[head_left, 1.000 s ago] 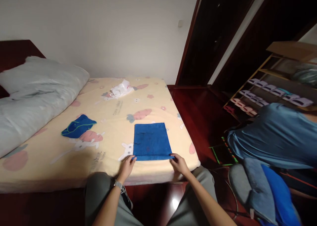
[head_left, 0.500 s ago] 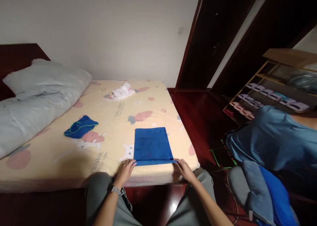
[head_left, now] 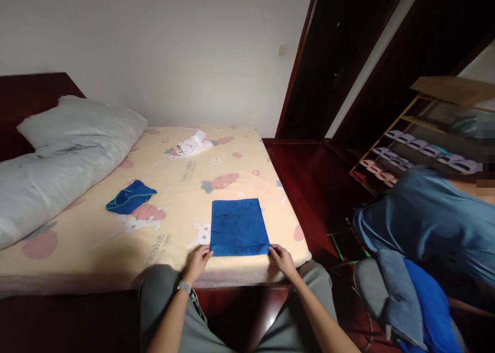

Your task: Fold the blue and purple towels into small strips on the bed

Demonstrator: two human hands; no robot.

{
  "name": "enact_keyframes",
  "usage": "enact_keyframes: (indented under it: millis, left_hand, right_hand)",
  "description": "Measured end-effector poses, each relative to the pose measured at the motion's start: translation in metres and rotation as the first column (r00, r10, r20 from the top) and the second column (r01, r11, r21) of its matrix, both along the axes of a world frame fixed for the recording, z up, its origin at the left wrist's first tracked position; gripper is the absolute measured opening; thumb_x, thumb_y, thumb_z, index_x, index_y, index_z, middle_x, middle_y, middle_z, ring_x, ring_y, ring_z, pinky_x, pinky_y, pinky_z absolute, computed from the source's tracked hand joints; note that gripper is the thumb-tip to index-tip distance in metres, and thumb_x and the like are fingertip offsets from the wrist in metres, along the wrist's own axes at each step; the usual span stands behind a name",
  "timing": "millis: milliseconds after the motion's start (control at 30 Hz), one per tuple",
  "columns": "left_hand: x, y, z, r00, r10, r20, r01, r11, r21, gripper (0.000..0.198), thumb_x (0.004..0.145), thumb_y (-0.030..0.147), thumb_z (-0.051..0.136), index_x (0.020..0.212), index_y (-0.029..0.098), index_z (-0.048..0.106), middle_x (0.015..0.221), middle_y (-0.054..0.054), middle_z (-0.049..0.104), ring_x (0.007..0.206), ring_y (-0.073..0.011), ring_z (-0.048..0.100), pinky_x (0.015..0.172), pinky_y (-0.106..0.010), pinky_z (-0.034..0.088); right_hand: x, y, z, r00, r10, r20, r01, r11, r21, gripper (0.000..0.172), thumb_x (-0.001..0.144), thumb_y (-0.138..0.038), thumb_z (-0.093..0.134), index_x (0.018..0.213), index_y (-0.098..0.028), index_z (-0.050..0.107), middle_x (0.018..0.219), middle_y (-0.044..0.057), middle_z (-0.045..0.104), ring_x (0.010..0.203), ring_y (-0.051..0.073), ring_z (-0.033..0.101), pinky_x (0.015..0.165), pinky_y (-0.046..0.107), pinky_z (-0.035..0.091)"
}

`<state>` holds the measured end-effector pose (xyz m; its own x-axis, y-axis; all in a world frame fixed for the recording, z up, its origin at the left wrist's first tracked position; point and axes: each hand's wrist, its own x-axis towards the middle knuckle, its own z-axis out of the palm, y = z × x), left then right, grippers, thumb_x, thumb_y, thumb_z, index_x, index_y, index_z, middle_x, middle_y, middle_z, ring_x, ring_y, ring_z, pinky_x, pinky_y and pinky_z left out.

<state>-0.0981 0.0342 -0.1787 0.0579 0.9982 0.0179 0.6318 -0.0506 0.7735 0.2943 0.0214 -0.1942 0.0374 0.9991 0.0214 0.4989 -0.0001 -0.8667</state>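
Two corners of a squarish, seemingly plush blue cloth [head_left: 238, 227] sit pinched in left grip [head_left: 198, 262] and right grip [head_left: 283, 260].

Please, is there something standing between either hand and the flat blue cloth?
Nothing visible does. The left hand and the right hand already touch the flat blue cloth at its near corners.

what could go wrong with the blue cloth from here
The blue cloth lies near the front edge of the bed, so a tug toward the person might drag it over that edge. The left hand and right hand are at its two near corners; an uneven pull could skew it. Its far corners have no hand on them, so the whole cloth may slide if the near side is moved sharply.
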Motion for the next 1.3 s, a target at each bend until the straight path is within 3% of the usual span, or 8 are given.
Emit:
enact_keyframes:
  millis: [133, 333, 500, 800, 967, 1133, 1300]
  left_hand:
    - [0.003, 0.001, -0.001, 0.996, 0.057, -0.073, -0.054, 0.998, 0.044, 0.030, 0.091, 0.046, 0.049, 0.097, 0.022, 0.064, 0.095, -0.008, 0.076, 0.090, -0.0221, 0.072, 0.080, -0.033, 0.055]
    - [0.015, -0.001, 0.001, 0.971, 0.138, -0.195, -0.115, 0.985, 0.125, 0.018, 0.091, 0.034, 0.050, 0.088, 0.022, 0.062, 0.083, -0.004, 0.074, 0.075, -0.0180, 0.069, 0.068, -0.028, 0.050]
    - [0.024, -0.002, 0.002, 0.947, 0.150, -0.285, -0.086, 0.971, 0.223, 0.027, 0.097, 0.038, 0.041, 0.091, 0.022, 0.062, 0.082, -0.005, 0.071, 0.074, -0.0191, 0.068, 0.067, -0.028, 0.048]
    - [0.029, -0.001, 0.006, 0.883, 0.160, -0.441, -0.020, 0.952, 0.307, 0.027, 0.096, 0.031, 0.041, 0.094, 0.019, 0.065, 0.087, -0.011, 0.070, 0.088, -0.0265, 0.065, 0.081, -0.039, 0.048]
    - [0.031, -0.008, 0.011, 0.833, 0.182, -0.523, 0.004, 0.942, 0.335, 0.023, 0.094, 0.027, 0.045, 0.104, 0.021, 0.065, 0.099, -0.011, 0.070, 0.100, -0.0273, 0.062, 0.088, -0.040, 0.045]
    - [0.032, -0.009, 0.012, 0.833, 0.182, -0.523, -0.030, 0.958, 0.285, 0.020, 0.088, 0.021, 0.050, 0.102, 0.021, 0.064, 0.097, -0.009, 0.071, 0.097, -0.0264, 0.063, 0.086, -0.039, 0.045]
    - [0.031, -0.007, 0.020, 0.825, 0.224, -0.519, -0.053, 0.945, 0.323, 0.028, 0.088, 0.020, 0.050, 0.112, 0.021, 0.063, 0.105, -0.011, 0.071, 0.101, -0.0280, 0.062, 0.089, -0.042, 0.046]
  right_hand:
    - [-0.003, 0.008, -0.001, 0.981, -0.081, 0.177, 0.075, 0.997, 0.035, 0.050, 0.097, -0.052, 0.032, 0.107, -0.021, 0.069, 0.106, 0.011, 0.075, 0.098, 0.028, 0.070, 0.086, 0.037, 0.053]
    - [-0.015, 0.014, 0.003, 0.933, -0.145, 0.328, 0.144, 0.989, 0.030, 0.043, 0.098, -0.044, 0.034, 0.105, -0.021, 0.070, 0.089, 0.013, 0.075, 0.082, 0.027, 0.071, 0.076, 0.035, 0.051]
    - [-0.020, 0.012, 0.010, 0.876, -0.161, 0.456, 0.156, 0.987, 0.048, 0.044, 0.100, -0.041, 0.029, 0.109, -0.021, 0.067, 0.089, 0.012, 0.074, 0.078, 0.025, 0.071, 0.070, 0.032, 0.048]
    - [-0.023, 0.011, 0.020, 0.830, -0.174, 0.530, 0.168, 0.984, 0.059, 0.037, 0.100, -0.037, 0.037, 0.109, -0.020, 0.068, 0.091, 0.014, 0.075, 0.082, 0.027, 0.071, 0.072, 0.033, 0.048]
    - [-0.030, 0.009, 0.019, 0.839, -0.210, 0.503, 0.177, 0.978, 0.113, 0.038, 0.099, -0.039, 0.036, 0.108, -0.019, 0.067, 0.094, 0.015, 0.074, 0.087, 0.029, 0.069, 0.075, 0.036, 0.047]
    - [-0.033, 0.011, 0.015, 0.852, -0.265, 0.452, 0.199, 0.961, 0.190, 0.043, 0.101, -0.042, 0.031, 0.105, -0.020, 0.067, 0.094, 0.013, 0.073, 0.084, 0.026, 0.066, 0.077, 0.034, 0.046]
    - [-0.029, 0.007, 0.017, 0.799, -0.309, 0.516, 0.211, 0.947, 0.241, 0.038, 0.099, -0.040, 0.037, 0.100, -0.020, 0.069, 0.090, 0.012, 0.071, 0.083, 0.024, 0.063, 0.076, 0.034, 0.046]
